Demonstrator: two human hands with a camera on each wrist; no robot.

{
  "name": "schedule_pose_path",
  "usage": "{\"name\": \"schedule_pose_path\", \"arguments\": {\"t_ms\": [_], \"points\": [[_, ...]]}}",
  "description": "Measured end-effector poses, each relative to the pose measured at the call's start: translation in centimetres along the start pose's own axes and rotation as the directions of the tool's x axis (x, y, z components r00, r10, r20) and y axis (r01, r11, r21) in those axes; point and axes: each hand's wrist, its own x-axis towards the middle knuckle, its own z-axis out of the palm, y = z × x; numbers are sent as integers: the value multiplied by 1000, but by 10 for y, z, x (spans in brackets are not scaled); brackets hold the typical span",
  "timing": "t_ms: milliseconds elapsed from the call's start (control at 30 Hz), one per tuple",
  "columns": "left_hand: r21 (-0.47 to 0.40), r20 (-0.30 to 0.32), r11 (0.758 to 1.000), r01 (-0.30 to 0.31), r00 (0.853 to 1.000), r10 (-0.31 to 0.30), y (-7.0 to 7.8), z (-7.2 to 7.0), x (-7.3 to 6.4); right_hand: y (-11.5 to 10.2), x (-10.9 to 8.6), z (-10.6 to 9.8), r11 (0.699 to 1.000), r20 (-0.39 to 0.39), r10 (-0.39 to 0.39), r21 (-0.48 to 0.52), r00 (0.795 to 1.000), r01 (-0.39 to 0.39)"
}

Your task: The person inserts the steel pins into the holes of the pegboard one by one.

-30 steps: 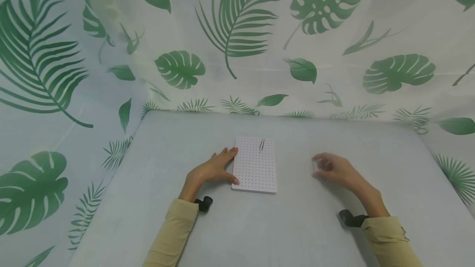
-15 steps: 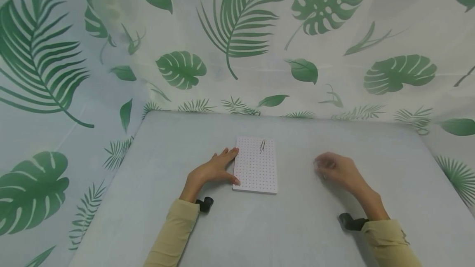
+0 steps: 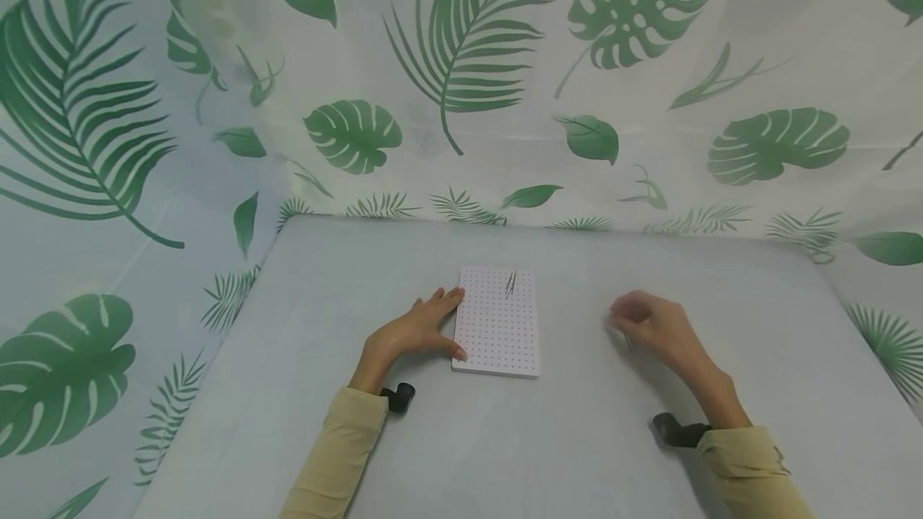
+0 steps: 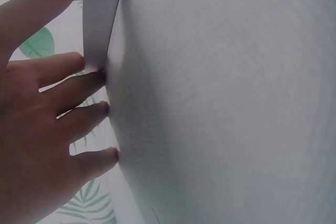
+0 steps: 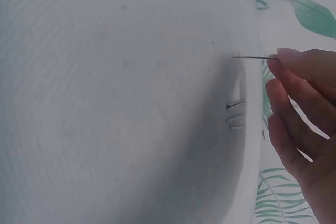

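Note:
A white board with a grid of small holes (image 3: 497,331) lies flat on the table. My left hand (image 3: 413,331) steadies its left edge, thumb at the near corner and fingers spread farther up. In the left wrist view the fingertips touch the tabletop beside the board's side wall (image 4: 97,19). Two slim dark metal pieces (image 3: 510,284) lie on the board's far part; whether they are joined is too small to tell. Right of the board, my right hand (image 3: 649,323) pinches a thin metal pin (image 5: 255,57) by one end between thumb and forefinger, just above the table.
Three more thin metal pieces (image 5: 236,105) lie on the table below the right hand's fingers in the right wrist view. The pale table (image 3: 461,447) meets a leaf-printed cloth (image 3: 497,158) at the back and sides. Each wrist wears a black camera.
The right hand has turned the pin: it spanned thumb and forefinger a second ago, and now its free end points down toward the table. The left hand and board stay put.

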Motion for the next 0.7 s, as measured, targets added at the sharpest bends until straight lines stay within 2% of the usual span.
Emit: {"name": "schedule_pose_path", "arguments": {"t_ms": [467, 700], "points": [[-8, -1, 1000, -11, 1000, 11, -1, 0, -2, -20, 12, 11, 998, 10, 42, 46, 999, -43], [-4, 3, 1000, -3, 1000, 3, -2, 1, -2, -27, 19, 20, 998, -29, 10, 59, 1000, -9]]}}
